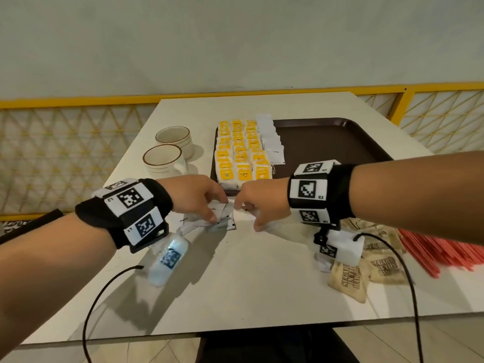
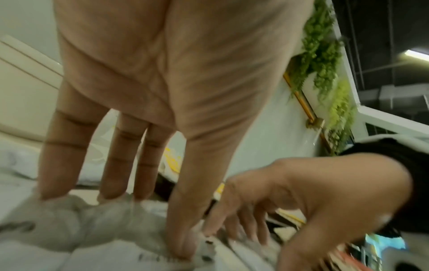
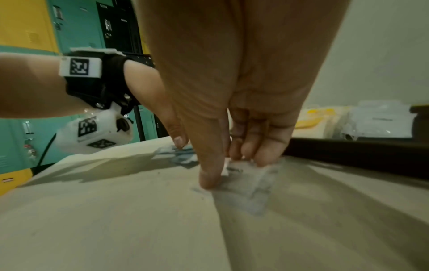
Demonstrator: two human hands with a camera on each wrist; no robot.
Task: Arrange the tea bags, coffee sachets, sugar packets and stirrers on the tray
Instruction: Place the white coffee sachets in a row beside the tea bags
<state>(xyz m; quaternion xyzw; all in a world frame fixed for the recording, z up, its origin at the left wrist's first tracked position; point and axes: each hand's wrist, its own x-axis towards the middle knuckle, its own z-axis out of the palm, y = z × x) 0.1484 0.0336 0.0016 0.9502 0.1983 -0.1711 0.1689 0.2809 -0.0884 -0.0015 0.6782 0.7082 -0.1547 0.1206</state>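
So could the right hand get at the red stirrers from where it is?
Probably yes: the stirrers lie uncovered on the table to the right, beside the sugar packets, and the right hand only touches a sachet.

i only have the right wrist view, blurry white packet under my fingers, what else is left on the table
Observer: In the head view, brown paper sugar packets lie loose on the white table, off the tray.
Operator: stirrers?
Observer: A pile of red plastic stirrers lies on the table right of the sugar, also off the tray.
Operator: whats on the tray already
Observer: Yellow-labelled tea bags in rows fill the left end of the dark brown plastic tray, with a row of white coffee sachets beside them.
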